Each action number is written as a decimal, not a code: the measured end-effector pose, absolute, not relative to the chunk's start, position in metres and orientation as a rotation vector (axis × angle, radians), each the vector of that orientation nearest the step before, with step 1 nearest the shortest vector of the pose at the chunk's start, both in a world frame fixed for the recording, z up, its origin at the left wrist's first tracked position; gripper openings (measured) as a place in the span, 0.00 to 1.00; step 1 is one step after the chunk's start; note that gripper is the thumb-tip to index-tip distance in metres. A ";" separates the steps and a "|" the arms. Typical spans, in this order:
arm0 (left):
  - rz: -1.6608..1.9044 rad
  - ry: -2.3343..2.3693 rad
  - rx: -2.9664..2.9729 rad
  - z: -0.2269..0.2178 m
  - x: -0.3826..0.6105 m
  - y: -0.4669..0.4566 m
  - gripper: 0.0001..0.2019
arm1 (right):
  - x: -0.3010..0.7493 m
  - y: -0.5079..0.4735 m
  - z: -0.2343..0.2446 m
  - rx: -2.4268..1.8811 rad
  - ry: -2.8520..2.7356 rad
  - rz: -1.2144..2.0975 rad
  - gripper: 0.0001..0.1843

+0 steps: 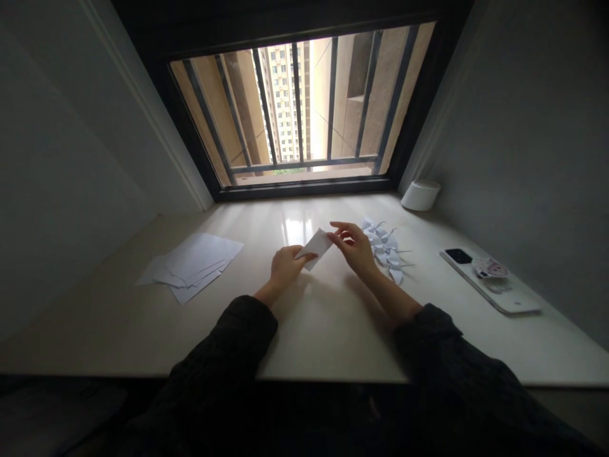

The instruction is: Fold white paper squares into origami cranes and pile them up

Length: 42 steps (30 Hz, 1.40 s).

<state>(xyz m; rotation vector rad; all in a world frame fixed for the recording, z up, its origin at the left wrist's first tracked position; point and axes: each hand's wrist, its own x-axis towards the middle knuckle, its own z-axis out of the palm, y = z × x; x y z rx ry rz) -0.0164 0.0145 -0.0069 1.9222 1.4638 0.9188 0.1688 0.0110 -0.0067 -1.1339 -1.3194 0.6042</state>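
Note:
A small folded piece of white paper [316, 249] is held slantwise above the sill, between my two hands. My left hand [287, 263] grips its lower left end, with the thumb lying on top. At the upper right corner, the thumb and a finger of my right hand [354, 246] pinch the paper, while another finger stretches out past it. Just beyond my right hand lies a cluster of folded white paper pieces [380, 244] with thin pointed ends; the hand and wrist cover part of it.
Loose white paper sheets [202, 257] lie overlapping on the left of the pale sill [328, 330]. To the right rest a phone [490, 279] with a round grip on its back and, farther back, a white cylindrical object [421, 195]. A barred window [304, 114] closes the far side.

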 end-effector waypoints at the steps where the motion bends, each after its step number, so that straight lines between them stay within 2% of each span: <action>1: 0.899 1.514 1.992 -0.005 -0.017 0.014 0.18 | 0.168 0.010 -0.006 -1.135 -1.400 0.546 0.25; 4: 0.856 1.645 2.234 -0.002 -0.020 0.014 0.19 | 0.166 0.007 -0.008 -1.159 -1.595 0.455 0.27; 10: 0.882 1.667 2.567 0.002 -0.027 0.017 0.17 | 0.165 0.005 -0.012 -1.361 -1.720 0.391 0.14; 15: 1.148 1.524 2.446 0.003 -0.025 0.017 0.13 | 0.165 0.004 -0.012 -1.461 -1.729 0.386 0.16; 16: 1.246 1.489 2.348 0.002 -0.023 0.017 0.15 | 0.166 0.005 -0.012 -1.461 -1.686 0.426 0.16; 19: 1.440 1.391 1.919 -0.005 -0.018 0.019 0.37 | 0.166 0.007 -0.014 -1.387 -1.477 0.656 0.17; 21: 1.400 1.327 1.687 -0.011 -0.015 0.020 0.41 | 0.164 0.009 -0.015 -1.300 -1.318 0.846 0.19; 25: 1.265 1.145 1.576 -0.017 -0.010 0.020 0.18 | 0.158 0.008 -0.016 -1.173 -1.108 1.104 0.19; 27: 1.271 1.083 1.544 -0.016 -0.008 0.018 0.13 | 0.155 0.006 -0.015 -1.139 -1.076 1.166 0.18; 42: 1.389 1.063 1.208 -0.006 0.002 0.007 0.10 | 0.149 0.002 -0.015 -1.125 -1.135 1.212 0.20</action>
